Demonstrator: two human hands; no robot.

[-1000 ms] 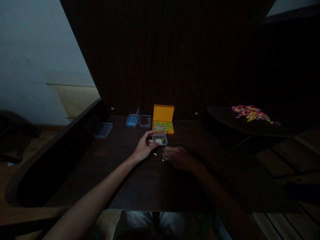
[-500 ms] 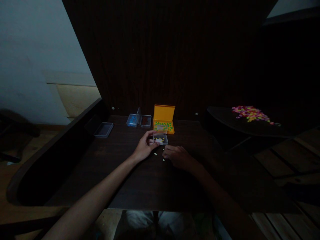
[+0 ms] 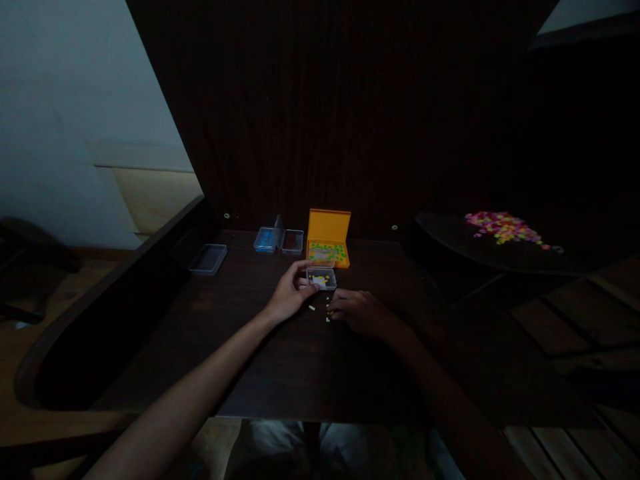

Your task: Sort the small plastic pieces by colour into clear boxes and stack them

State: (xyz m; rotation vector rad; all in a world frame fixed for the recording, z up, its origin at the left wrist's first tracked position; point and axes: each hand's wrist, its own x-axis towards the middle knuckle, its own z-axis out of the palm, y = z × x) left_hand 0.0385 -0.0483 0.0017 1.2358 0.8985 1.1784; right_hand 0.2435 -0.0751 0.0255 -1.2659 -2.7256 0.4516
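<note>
A small clear plastic box (image 3: 324, 278) with yellow bits inside sits mid-table. My left hand (image 3: 289, 294) curls around its left side, thumb and fingers touching the rim. My right hand (image 3: 356, 311) rests knuckles-up on the dark table (image 3: 280, 360) just right of the box, fingers bent down over a few loose yellow bits (image 3: 327, 313). What the fingertips pinch is too dark to see. Behind the clear box stands an open orange case (image 3: 327, 238) filled with green and yellow bits.
Two small clear boxes (image 3: 277, 241) stand left of the orange case, and a flat clear lid (image 3: 208, 259) lies nearer the table's left edge. A pile of pink and yellow bits (image 3: 500, 227) lies on a dark surface at right. A curved dark rail borders the left side.
My right hand slid slightly toward the clear box and back to the loose bits. My left hand has stayed on the box.
</note>
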